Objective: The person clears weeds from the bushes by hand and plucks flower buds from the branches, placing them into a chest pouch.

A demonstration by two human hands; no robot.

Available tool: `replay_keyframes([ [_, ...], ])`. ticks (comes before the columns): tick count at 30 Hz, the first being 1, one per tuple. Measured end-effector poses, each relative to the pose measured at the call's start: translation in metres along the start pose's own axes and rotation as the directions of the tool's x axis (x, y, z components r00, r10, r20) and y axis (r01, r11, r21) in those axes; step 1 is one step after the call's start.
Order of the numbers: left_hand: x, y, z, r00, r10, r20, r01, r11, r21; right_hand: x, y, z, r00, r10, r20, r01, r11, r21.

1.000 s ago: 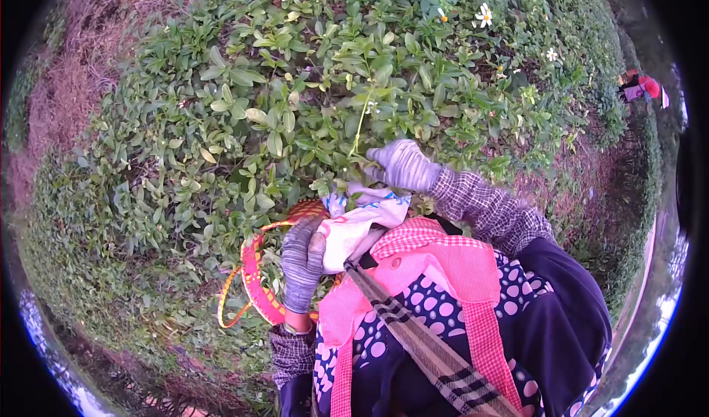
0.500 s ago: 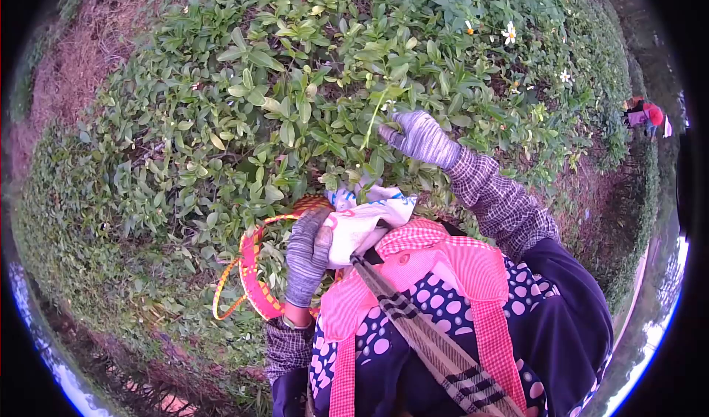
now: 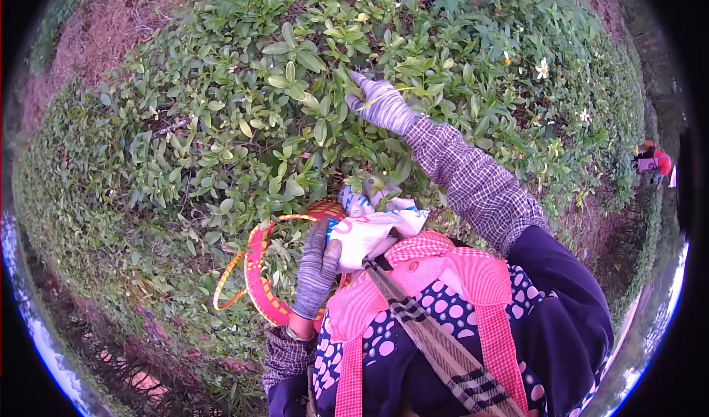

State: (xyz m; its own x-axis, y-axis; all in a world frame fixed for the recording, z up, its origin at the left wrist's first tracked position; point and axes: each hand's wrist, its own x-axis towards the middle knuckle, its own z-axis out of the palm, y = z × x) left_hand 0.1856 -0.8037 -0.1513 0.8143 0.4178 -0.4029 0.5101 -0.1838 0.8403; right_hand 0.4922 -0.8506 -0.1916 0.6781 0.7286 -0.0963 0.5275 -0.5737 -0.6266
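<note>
In a striped grey glove, my left hand (image 3: 316,273) is closed on the side of a white plastic sack (image 3: 362,238) with red and blue print. The sack's mouth is at my waist, with some green inside. My right hand (image 3: 388,107), gloved likewise, reaches into the low bush (image 3: 325,107). Its thumb and forefinger are around a leafy tip, and a thin yellow-green stem (image 3: 402,89) sticks out of the hand. Beside my left hand hangs a red and yellow woven basket (image 3: 258,269) with looped handles, partly behind the sack.
Dense leafy growth spreads all round, with white flowers (image 3: 543,69) at the right. Dry brown ground (image 3: 103,33) lies upper left. Another person (image 3: 653,162) in red is far off at the right edge. A checked strap (image 3: 425,321) crosses my pink-trimmed apron.
My right hand has moved up and left, farther into the bush, with the stem still in it. My left hand stays on the sack. The view has shifted slightly.
</note>
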Motion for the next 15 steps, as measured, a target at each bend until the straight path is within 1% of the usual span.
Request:
replay_keyframes([
  [1,0.000,0.001,0.002,1.000,-0.009,0.009,0.010,0.997,-0.071,0.005,0.001,0.006,0.996,-0.086,0.032,0.086,0.996,0.012],
  [2,0.001,0.005,0.003,1.000,-0.018,0.018,0.020,0.990,-0.143,0.010,0.000,0.013,0.986,-0.139,0.088,0.144,0.988,-0.049],
  [3,-0.001,0.010,-0.002,1.000,0.015,0.012,-0.014,0.997,-0.077,0.009,-0.001,0.023,0.981,-0.146,0.125,0.157,0.984,-0.081],
  [4,0.001,0.006,0.001,1.000,0.011,0.000,-0.011,0.997,-0.078,0.007,-0.001,0.024,0.974,-0.157,0.162,0.177,0.977,-0.117],
  [6,0.005,-0.009,0.007,0.999,-0.034,0.032,0.041,0.966,-0.254,0.006,0.004,0.034,0.977,-0.157,0.146,0.183,0.965,-0.189],
  [7,0.007,-0.007,0.009,0.999,-0.015,0.037,0.024,0.963,-0.268,0.003,0.001,0.029,0.986,-0.091,0.140,0.113,0.981,-0.155],
  [8,0.009,-0.007,0.011,0.999,-0.023,0.025,0.029,0.961,-0.275,-0.001,-0.002,0.025,0.991,-0.124,0.055,0.122,0.991,0.047],
  [10,0.014,-0.011,0.012,1.000,0.011,0.001,-0.011,0.977,-0.212,-0.017,-0.023,0.016,0.959,-0.224,-0.174,0.267,0.919,0.288],
  [11,0.017,-0.011,0.014,1.000,0.025,0.002,-0.024,0.976,-0.217,-0.024,-0.035,0.005,0.932,-0.297,-0.206,0.355,0.860,0.368],
  [12,0.020,-0.010,0.015,1.000,0.007,-0.009,-0.009,0.975,-0.223,-0.028,-0.051,-0.011,0.898,-0.363,-0.248,0.439,0.784,0.440],
  [13,0.023,-0.009,0.017,1.000,0.024,-0.002,-0.024,0.979,-0.200,-0.036,-0.076,-0.039,0.982,-0.186,-0.018,0.162,0.801,0.577],
  [14,0.024,-0.008,0.018,0.999,0.041,0.007,-0.039,0.984,-0.175,-0.034,-0.086,-0.029,0.925,-0.296,-0.240,0.380,0.704,0.599],
  [15,0.025,-0.007,0.020,0.997,0.066,-0.029,-0.070,0.986,-0.148,-0.038,-0.096,-0.031,0.951,-0.298,-0.083,0.278,0.707,0.651],
])
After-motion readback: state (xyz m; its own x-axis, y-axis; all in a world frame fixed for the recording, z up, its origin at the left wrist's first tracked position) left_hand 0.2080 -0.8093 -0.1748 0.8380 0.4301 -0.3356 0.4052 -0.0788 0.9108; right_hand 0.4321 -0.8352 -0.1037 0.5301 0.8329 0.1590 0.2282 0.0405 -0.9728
